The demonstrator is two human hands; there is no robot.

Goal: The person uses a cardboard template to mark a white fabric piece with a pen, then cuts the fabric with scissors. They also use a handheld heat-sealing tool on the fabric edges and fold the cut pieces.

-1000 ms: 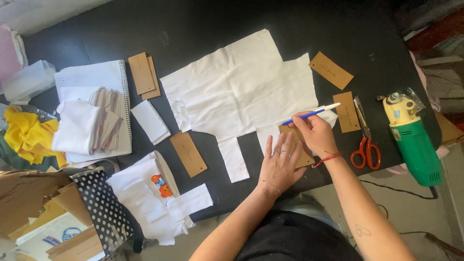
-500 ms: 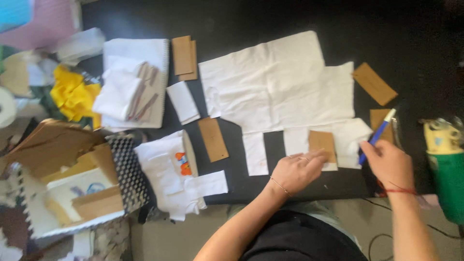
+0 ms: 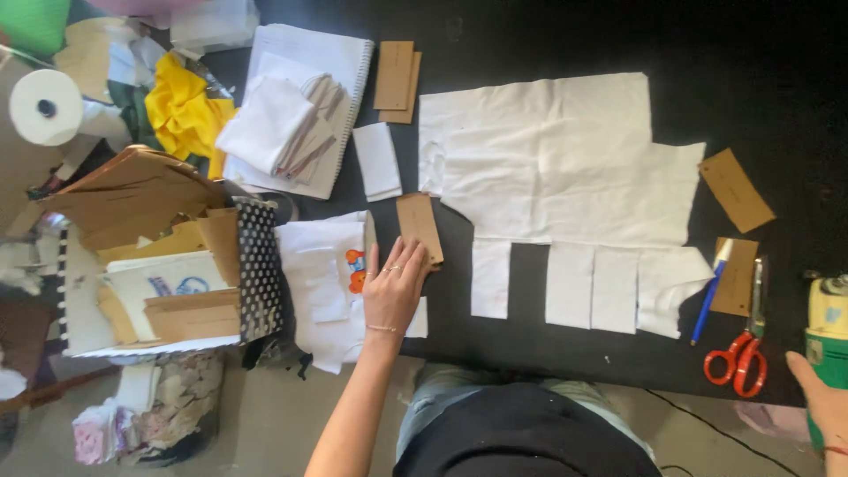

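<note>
The black counter (image 3: 548, 353) carries everything, laid flat so each piece can be seen. The biggest is the white fabric sheet (image 3: 556, 159), spread smooth, with four cut white rectangles (image 3: 570, 287) lined up just below its lower edge. Left of these a small pile of white cloth pieces (image 3: 322, 283) lies near the counter's front. The left hand (image 3: 393, 287) rests flat on that pile, grip spread apart, fingertips touching a brown cardboard template (image 3: 419, 228) beside it. The right hand (image 3: 826, 406) sits at the frame's edge against a green and yellow power tool (image 3: 830, 340); its grip I cannot tell. Red scissors (image 3: 742, 358) and a blue pen (image 3: 707, 305) lie close by, within reach.
</note>
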